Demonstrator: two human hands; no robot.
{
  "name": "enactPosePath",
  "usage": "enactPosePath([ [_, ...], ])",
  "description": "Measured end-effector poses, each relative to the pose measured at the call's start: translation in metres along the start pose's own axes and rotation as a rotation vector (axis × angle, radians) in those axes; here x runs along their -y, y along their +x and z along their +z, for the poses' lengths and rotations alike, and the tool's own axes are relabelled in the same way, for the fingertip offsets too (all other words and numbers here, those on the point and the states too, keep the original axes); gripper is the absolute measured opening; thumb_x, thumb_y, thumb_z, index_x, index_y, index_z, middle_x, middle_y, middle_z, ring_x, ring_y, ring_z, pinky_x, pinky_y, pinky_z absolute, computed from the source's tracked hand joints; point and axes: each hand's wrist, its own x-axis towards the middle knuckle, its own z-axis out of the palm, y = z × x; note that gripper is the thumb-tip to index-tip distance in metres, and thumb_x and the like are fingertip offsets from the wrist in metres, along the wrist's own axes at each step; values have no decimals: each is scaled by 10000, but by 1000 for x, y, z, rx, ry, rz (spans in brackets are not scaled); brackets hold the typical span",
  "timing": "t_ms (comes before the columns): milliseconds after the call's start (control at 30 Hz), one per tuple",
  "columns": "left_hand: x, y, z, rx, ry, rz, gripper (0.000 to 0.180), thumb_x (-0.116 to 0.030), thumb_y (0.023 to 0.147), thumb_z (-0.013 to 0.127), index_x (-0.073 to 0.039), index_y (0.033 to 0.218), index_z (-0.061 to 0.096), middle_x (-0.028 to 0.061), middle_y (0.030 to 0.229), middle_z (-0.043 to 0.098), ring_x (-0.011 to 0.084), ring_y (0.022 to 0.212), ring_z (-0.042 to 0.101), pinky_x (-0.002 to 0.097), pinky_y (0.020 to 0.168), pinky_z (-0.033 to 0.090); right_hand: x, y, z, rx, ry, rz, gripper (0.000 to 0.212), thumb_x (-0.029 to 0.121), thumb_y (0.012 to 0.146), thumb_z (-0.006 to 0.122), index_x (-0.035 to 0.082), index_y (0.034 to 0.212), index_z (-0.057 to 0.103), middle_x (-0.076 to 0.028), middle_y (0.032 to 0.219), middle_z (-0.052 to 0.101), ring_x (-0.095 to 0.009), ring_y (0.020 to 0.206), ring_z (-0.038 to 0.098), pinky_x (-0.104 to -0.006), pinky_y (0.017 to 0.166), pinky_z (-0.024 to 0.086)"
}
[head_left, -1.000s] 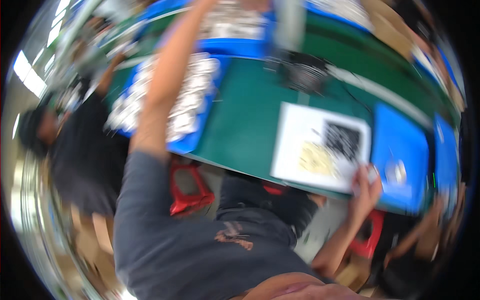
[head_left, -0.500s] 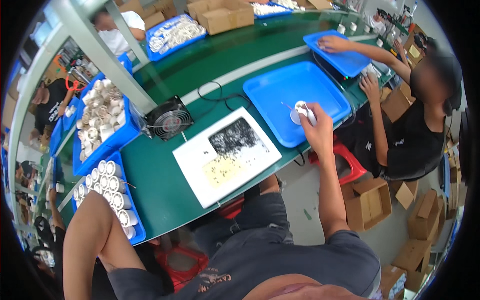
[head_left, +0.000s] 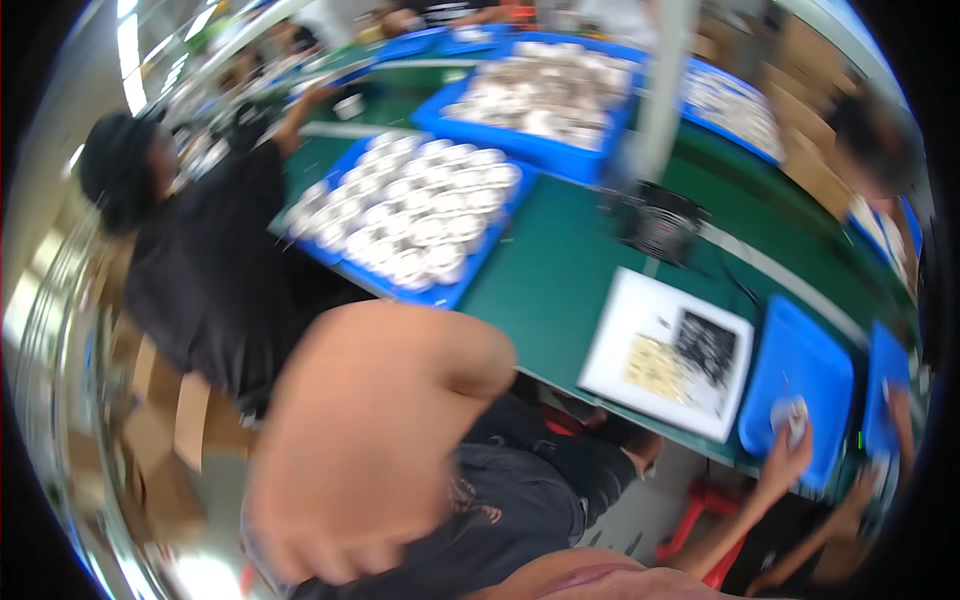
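Note:
In my right hand (head_left: 788, 464) is a small white round plastic part (head_left: 797, 413), pinched between thumb and fingers. I hold it over the near end of a shallow blue tray (head_left: 808, 345); the tray's bottom shows around it. My left arm is bent up close to the camera, its elbow over the table edge. My left hand (head_left: 340, 520) is large and smeared by motion at the lower left, so what its fingers do is unclear. Left of the blue tray lies a white board (head_left: 612, 325) with a patch of black bits and a pale yellow patch.
A blue tray (head_left: 462, 283) of white round parts stands left on the green table (head_left: 540, 290). Behind it is a deeper blue bin (head_left: 430, 118) of white pieces. A black fan (head_left: 662, 222) stands by a metal post (head_left: 663, 100). A person in black (head_left: 215, 270) is at left.
The view has swung left, bringing the left tray and person into full sight. My left arm now looms nearer the camera. The white part is still in my right hand over the tray.

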Motion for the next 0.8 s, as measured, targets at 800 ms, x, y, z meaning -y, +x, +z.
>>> enactPosePath([
  [800,251,86,179,-898,-749,-167,260,-217,926,685,40,949,656,95,768,651,142,716,582,337,634,468,-27,21,-16,230,-130,-42,267,177,1004,590,-66,1110,618,-137,990,679,-196,893,620,-331,831,496],
])
